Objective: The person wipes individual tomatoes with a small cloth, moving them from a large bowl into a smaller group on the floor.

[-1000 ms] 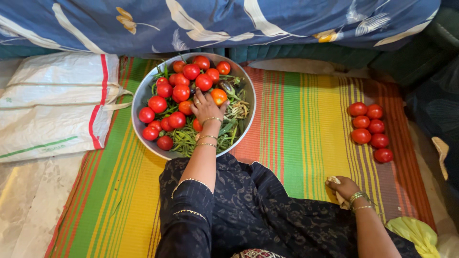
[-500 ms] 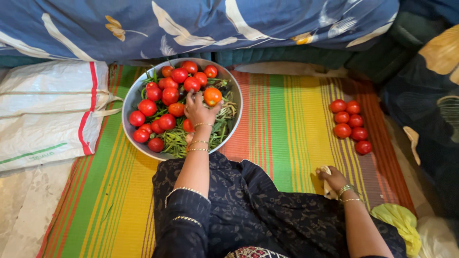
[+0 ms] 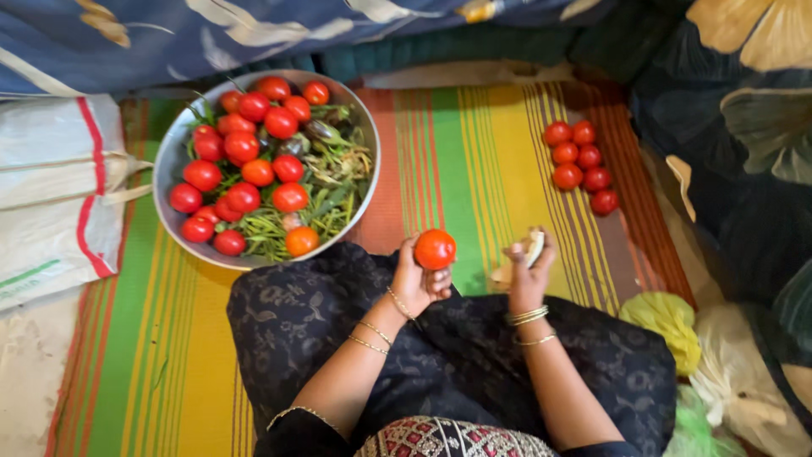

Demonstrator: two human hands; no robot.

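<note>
Left hand (image 3: 416, 283), palm up, fingers curled around one red tomato (image 3: 435, 249), raised over the lap near the mat's (image 3: 474, 161) centre. Right hand (image 3: 529, 272), just to its right, closed on a pale cloth (image 3: 530, 251) (folded; kind unclear). Far right on the striped mat: six red tomatoes (image 3: 580, 166) lying loose in two short rows. Far left: one round metal bowl (image 3: 169, 156) holding about fifteen tomatoes (some overlap, count approximate) on a bed of green beans (image 3: 330, 199). One white sack (image 3: 51, 195) lies left of the bowl.
</note>
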